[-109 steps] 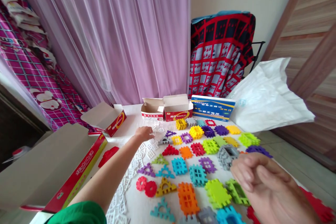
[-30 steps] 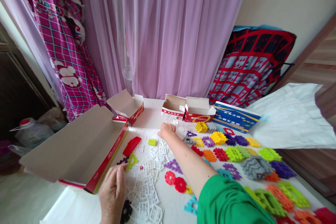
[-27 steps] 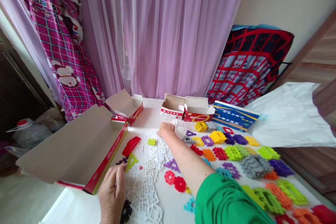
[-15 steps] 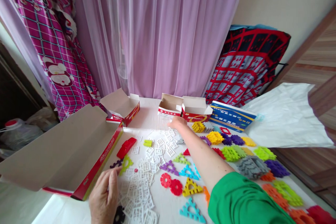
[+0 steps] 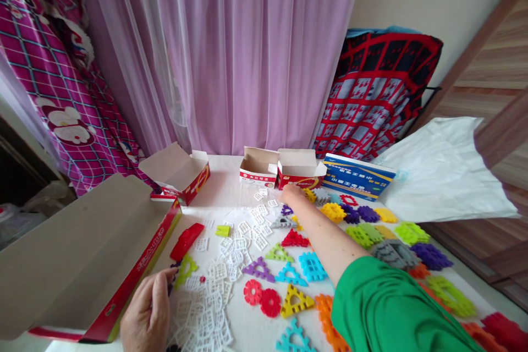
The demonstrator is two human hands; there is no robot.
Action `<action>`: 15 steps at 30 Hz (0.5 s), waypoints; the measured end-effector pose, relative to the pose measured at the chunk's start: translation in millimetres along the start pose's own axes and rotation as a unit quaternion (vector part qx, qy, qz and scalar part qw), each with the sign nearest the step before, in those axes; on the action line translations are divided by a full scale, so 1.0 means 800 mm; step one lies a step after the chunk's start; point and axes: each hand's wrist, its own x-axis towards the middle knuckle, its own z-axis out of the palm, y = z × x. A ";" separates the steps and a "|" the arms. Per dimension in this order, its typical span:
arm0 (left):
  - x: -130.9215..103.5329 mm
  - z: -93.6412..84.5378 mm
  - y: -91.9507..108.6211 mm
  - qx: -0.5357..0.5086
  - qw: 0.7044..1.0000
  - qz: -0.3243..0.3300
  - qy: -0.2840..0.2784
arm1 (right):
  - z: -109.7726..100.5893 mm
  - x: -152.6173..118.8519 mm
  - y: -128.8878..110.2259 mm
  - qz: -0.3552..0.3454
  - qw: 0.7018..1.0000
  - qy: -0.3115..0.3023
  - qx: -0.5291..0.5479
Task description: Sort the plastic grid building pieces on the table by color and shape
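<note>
My right hand [image 5: 292, 193] reaches far across the table, just in front of a red and white open box [image 5: 303, 175]. Its fingers point down and away, so what they touch is hidden. Close by are white window-shaped pieces [image 5: 260, 213] and a stack of yellow pieces [image 5: 311, 196]. At the lower left my left hand [image 5: 146, 311] rests with its fingers curled, closed, and whatever is inside them does not show. Beside its fingertips lie a lime green gear-edged piece [image 5: 186, 272] and a partly covered dark purple piece. A pile of white window pieces [image 5: 200, 313] spreads to its right.
A long open box [image 5: 136, 280] stands at left, with a smaller open box [image 5: 193, 179] behind it. Another small box [image 5: 259, 170] and a blue box [image 5: 358, 177] line the back. Coloured toothed pieces, including red flowers [image 5: 270, 302] and grey stacks [image 5: 395, 254], cover the right side.
My right hand has shifted right, from before the left small box to before the neighbouring one. The view has turned slightly, and my left hand stays by the lime green piece.
</note>
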 end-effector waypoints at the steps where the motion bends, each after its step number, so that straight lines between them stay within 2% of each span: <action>1: 0.003 0.003 0.001 -0.004 1.000 -0.001 -0.001 | 0.000 -0.001 0.000 0.002 1.000 -0.006 -0.001; 6: 0.010 0.010 0.004 -0.014 1.000 -0.006 -0.009 | -0.009 -0.003 -0.002 0.002 0.999 -0.037 -0.003; 12: 0.007 0.010 -0.004 -0.034 0.999 -0.038 -0.007 | -0.029 0.004 0.004 0.005 0.998 -0.065 -0.013; 15: 0.006 0.012 -0.006 -0.036 0.998 -0.041 -0.010 | -0.028 0.002 0.005 0.002 0.997 -0.071 -0.018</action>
